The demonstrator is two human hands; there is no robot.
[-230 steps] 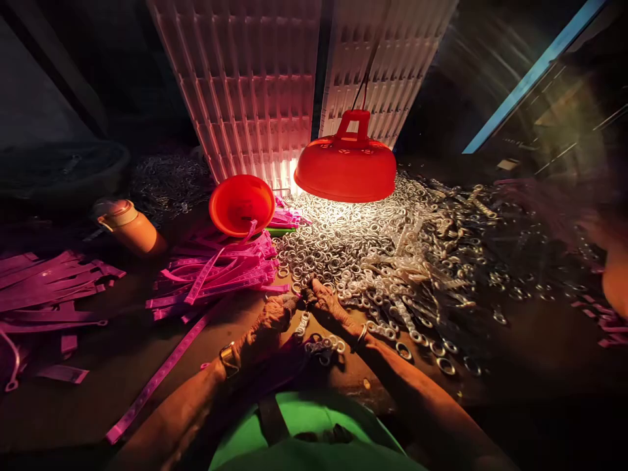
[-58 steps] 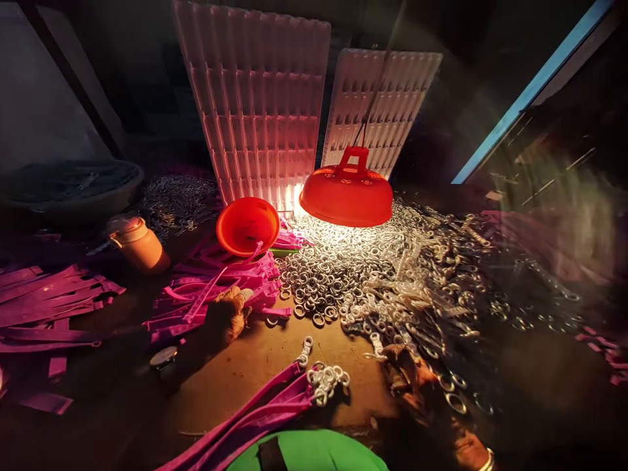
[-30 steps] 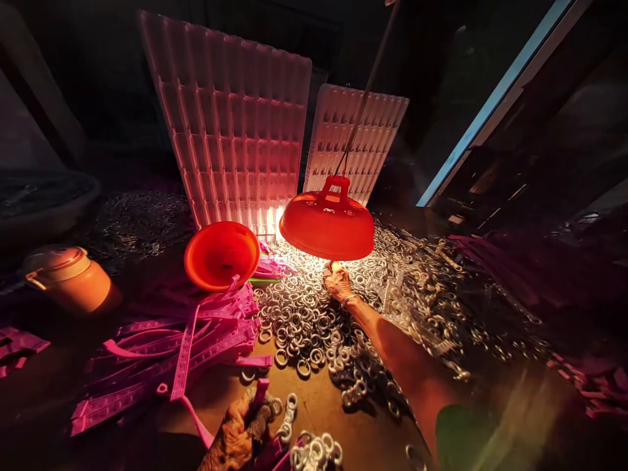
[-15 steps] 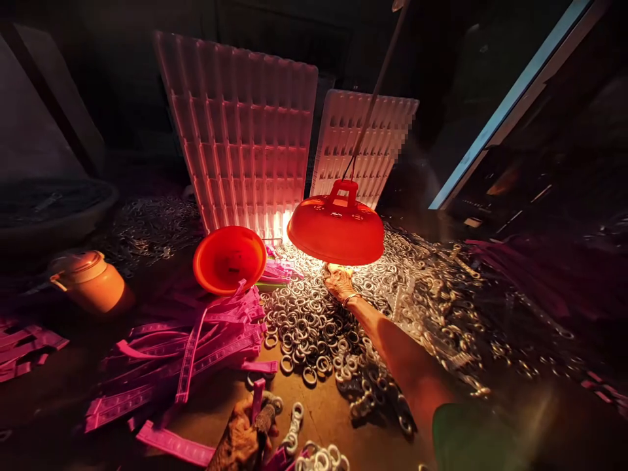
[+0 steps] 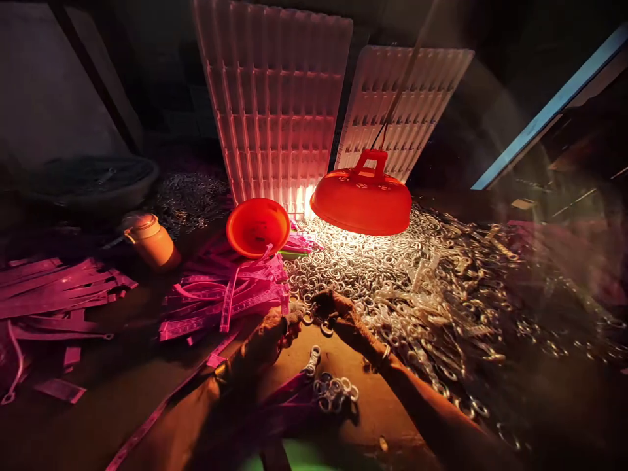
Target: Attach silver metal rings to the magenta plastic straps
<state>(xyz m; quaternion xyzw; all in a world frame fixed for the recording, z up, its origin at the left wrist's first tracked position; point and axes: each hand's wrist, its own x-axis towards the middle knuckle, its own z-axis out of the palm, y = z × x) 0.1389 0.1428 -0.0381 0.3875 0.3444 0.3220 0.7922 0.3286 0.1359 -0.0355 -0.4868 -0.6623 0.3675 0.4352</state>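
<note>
A large heap of metal rings lies under a red lamp shade. At the heap's near edge my right hand is closed, with a ring hanging at its fingertips. Just to its left, my left hand is closed round a pink strap, whose end stands up from the fingers. The two hands are close together but apart. Pink straps are piled left of the heap. A small cluster of linked rings lies below the hands, beside darker pink straps.
An orange-red bowl sits behind the strap pile, with an orange jug to its left. Two ribbed panels lean upright at the back. More pink straps lie far left; a wide basin stands behind.
My right hand has come back from under the lamp to the heap's near edge. My left hand has moved forward, up beside it. The whole view has shifted.
</note>
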